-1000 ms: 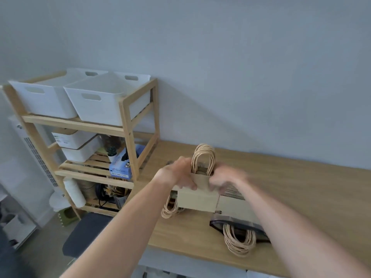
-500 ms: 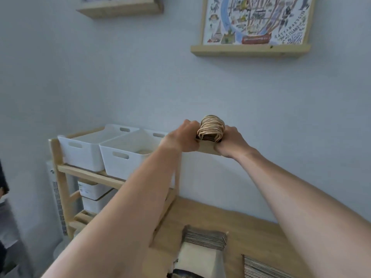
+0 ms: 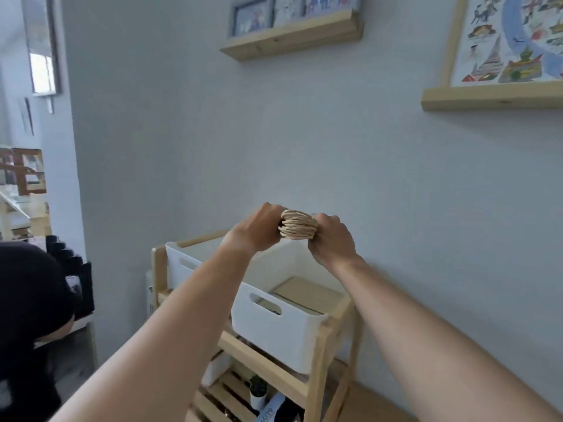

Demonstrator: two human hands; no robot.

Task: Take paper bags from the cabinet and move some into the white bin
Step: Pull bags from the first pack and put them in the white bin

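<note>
Holding the bundle of paper bags (image 3: 297, 224) between both hands, you have it raised above the white bin (image 3: 283, 336) on the top of the wooden rack (image 3: 316, 376). Your left hand (image 3: 259, 228) is clenched on the bundle's 9 o'clock side and your right hand (image 3: 330, 239) grips its 3 o'clock side; only the coiled twine handles show between them, the paper bodies being hidden behind your fingers.

A second ago the same bundle sat low over the wooden desk, among the other stacks of bags. Half a second ago it was already lifted in front of the wall with the bins off at your 9 o'clock. Now you have swung left, so the nearer bin lies directly under your wrists, at 6 o'clock from the bundle. That means the carry is nearly over and the drop is the step in hand.

Flat brown paper (image 3: 307, 292), probably bags, already lies inside that bin, so this load would go on top of it. A second white bin (image 3: 179, 263) stands just beside the first, at its 9 o'clock, mostly hidden by your left forearm.

You likely need to lower the bundle straight down past the rim before letting go, since loose handles could catch on the bin's edge or cut-out grip
</note>
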